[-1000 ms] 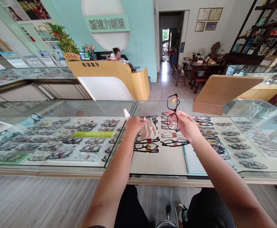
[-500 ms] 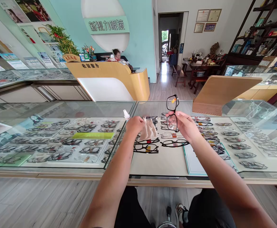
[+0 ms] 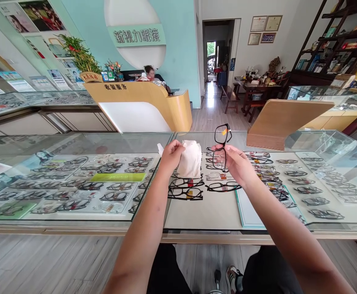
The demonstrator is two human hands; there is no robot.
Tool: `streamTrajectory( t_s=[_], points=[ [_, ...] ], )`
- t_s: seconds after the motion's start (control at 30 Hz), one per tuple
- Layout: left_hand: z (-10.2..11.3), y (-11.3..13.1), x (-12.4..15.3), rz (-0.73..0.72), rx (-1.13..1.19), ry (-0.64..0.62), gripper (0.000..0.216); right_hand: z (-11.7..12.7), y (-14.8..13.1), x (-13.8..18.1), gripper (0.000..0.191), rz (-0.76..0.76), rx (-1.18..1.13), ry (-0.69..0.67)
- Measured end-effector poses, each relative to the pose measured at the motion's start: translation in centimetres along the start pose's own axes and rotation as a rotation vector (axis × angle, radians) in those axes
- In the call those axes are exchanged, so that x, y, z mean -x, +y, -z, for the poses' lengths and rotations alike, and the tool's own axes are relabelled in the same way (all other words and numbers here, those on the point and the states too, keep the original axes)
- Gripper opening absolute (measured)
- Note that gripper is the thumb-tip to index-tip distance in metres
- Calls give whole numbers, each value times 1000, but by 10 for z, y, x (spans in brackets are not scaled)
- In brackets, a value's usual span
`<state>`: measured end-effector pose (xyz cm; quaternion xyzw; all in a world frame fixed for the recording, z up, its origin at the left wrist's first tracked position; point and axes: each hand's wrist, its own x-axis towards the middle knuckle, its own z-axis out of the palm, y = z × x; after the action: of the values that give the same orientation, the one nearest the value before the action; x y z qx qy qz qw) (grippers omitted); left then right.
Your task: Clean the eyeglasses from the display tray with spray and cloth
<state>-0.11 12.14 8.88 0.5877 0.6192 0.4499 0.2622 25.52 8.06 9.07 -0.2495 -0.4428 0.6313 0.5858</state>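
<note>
My left hand (image 3: 172, 155) pinches the corner of a whitish cloth (image 3: 190, 160), which hangs spread out above the glass counter. Behind that hand the white tip of a bottle (image 3: 160, 149) shows; its body is hidden. Closed on a pair of black-framed eyeglasses (image 3: 220, 134), my right hand (image 3: 238, 163) holds them upright on end, one lens above the other. A small orange sticker is on the upper lens. Cloth and eyeglasses are apart. Under both hands, several eyeglasses (image 3: 186, 192) lie in rows inside the display case.
The glass display case (image 3: 178, 208) runs across in front of me. A wooden board (image 3: 285, 120) stands on it at the right. Beyond it are a wooden cashier counter (image 3: 178, 112) with a person (image 3: 150, 73) behind it, and a bench (image 3: 229, 98) by a dark table.
My left hand has moved slightly up and left, and the cloth now hangs flatter and wider. The eyeglasses in my right hand have turned only a little.
</note>
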Motion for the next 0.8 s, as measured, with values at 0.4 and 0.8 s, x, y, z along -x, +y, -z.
streamTrajectory(
  t_s=[0.4,0.8],
  points=[
    [-37,34,55,-329,398,-62,34,-6,12,2,33,84,-56,180],
    [-53,40,77,-455,444,-108,32,-14,13,6,31,177,26,157]
  ],
)
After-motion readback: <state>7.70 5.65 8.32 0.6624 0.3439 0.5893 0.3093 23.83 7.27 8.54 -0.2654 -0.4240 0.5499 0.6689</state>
